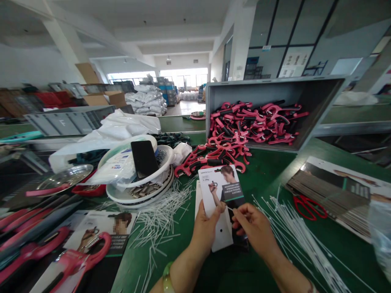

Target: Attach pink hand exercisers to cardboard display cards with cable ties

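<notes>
My left hand grips a card; my right hand pinches a tie. At one o'clock, a grey crate of pink grips stands on the green worktop, a pillar behind.

Bare left hand and right hand, lower centre of the frame; bare forearms; a smooth, glossy, pale-green bangle rings the left one, bottom edge.

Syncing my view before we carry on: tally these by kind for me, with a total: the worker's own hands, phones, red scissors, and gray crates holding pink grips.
Hands: 2 (left hand, right hand)
Black phone: 1
Red scissors: 1
Gray crate holding pink grips: 1
Total: 5
</notes>
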Tool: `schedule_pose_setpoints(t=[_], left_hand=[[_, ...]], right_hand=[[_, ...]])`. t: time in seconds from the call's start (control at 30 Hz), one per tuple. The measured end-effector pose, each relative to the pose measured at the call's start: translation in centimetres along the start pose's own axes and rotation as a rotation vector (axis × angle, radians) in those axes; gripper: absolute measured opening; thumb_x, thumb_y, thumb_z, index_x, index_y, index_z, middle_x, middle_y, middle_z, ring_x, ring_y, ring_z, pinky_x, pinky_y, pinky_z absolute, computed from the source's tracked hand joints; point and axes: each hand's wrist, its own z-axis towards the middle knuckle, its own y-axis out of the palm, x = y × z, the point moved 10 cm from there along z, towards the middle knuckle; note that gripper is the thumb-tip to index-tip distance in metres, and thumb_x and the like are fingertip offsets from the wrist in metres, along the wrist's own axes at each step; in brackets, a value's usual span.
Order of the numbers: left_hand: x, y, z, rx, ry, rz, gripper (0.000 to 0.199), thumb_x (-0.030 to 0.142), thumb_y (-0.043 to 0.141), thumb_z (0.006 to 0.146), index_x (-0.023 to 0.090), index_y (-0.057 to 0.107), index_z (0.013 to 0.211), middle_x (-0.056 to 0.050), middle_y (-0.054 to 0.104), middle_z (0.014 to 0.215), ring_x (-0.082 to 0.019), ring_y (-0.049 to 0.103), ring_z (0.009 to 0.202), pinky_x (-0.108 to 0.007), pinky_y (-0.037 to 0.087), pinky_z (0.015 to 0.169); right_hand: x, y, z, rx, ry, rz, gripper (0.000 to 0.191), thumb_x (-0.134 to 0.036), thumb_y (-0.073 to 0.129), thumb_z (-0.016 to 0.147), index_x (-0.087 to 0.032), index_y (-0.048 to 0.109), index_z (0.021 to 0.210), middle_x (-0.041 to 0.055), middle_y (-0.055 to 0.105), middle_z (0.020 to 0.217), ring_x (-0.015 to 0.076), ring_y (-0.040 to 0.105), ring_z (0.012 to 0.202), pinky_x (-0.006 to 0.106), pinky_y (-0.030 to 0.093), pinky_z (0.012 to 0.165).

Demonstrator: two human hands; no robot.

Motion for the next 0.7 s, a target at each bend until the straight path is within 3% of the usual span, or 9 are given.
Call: schedule_pose_setpoints(t=[0.17,0.37,0.5,0.63,0.7], left_hand=[[-0.6,0.8,-0.5,-0.062,-0.078,0.001,0.068,0.033,0.073,0.069,0.02,0.045,0.13,-0.005,0.069,0.089,-0.018,0.064,0.076,-0.029,0.049,0.073],[-1.1,1.1,-0.6,-0.078,-0.134,0.057,0.067,0.034,0.076,0.065,0.019,0.051,0.126,-0.002,0.068,0.078,-0.015,0.061,0.064,-0.026,0.047,0.065],[-0.6,0.6,-0.2,-0.06,-0.099,0.062,0.057,0.033,0.077,0.064,0.015,0.058,0.115,-0.004,0.068,0.08,-0.015,0.061,0.066,-0.026,0.047,0.065],[-0.4,0.2,-0.1,-0.049,-0.119,0.058,0.059,0.032,0.078,0.061,0.017,0.058,0.114,-0.002,0.067,0.076,-0.016,0.06,0.064,-0.028,0.047,0.063],[-0.1,0.2,-0.1,-0.045,-0.126,0.049,0.056,0.031,0.079,0.06,0.017,0.059,0.11,-0.002,0.067,0.074,-0.015,0.059,0.062,-0.028,0.046,0.063]], right_hand=[[0.7,0.6,0.2,-0.078,0.01,-0.081,0.034,-0.049,0.054,0.078,-0.019,0.05,0.063,-0.0063,0.049,0.039,0.0084,0.047,0.037,0.019,0.035,0.042],[1.8,2.0,-0.3,-0.203,0.25,0.099,0.037,-0.054,0.054,0.071,-0.019,0.046,0.059,-0.0106,0.036,0.031,0.0057,0.035,0.027,0.018,0.02,0.036],[2.0,1.7,-1.3,-0.291,0.336,0.091,0.049,-0.063,0.045,0.074,-0.016,0.056,0.073,-0.005,0.051,0.043,0.0059,0.041,0.033,0.018,0.023,0.037],[2.0,0.0,-1.4,-0.253,0.241,0.09,0.043,-0.054,0.041,0.081,-0.016,0.058,0.089,-0.0014,0.059,0.061,0.0059,0.046,0.04,0.017,0.022,0.037],[1.4,-0.9,-1.3,-0.215,0.138,0.044,0.034,-0.043,0.048,0.078,-0.017,0.058,0.098,0.0007,0.062,0.074,0.0073,0.051,0.047,0.017,0.029,0.039]])
